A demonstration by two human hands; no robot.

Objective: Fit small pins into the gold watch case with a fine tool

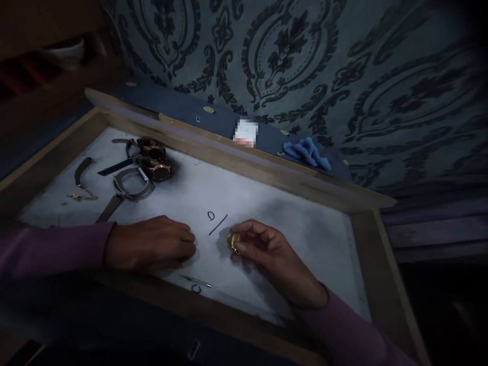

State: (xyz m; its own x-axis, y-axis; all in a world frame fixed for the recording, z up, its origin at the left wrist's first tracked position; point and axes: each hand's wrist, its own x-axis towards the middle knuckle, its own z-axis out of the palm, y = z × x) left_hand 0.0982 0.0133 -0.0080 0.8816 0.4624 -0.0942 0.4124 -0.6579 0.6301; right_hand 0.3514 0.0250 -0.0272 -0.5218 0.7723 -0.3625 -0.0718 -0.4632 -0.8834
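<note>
Above the white floor of a shallow wooden tray, my right hand [263, 246] pinches a small gold watch case [235, 244] between thumb and fingers. My left hand [156, 241] rests closed to the left of it, knuckles up; whatever its fingers may hold is hidden. Between the hands lie a thin black strip [218, 224] and a small dark ring [211, 216]. Nearer the front edge, a slim metal pen-like tool [198, 281] lies beside another small black ring [196, 288].
Several watches and straps lie at the tray's left: a rose-gold dark watch [158, 170], a grey strap [133, 184] and a gold chain [84, 195]. The raised wooden rim [244, 152] surrounds the work area. Behind it are a blue cloth [308, 152] and a blurred white packet [246, 133].
</note>
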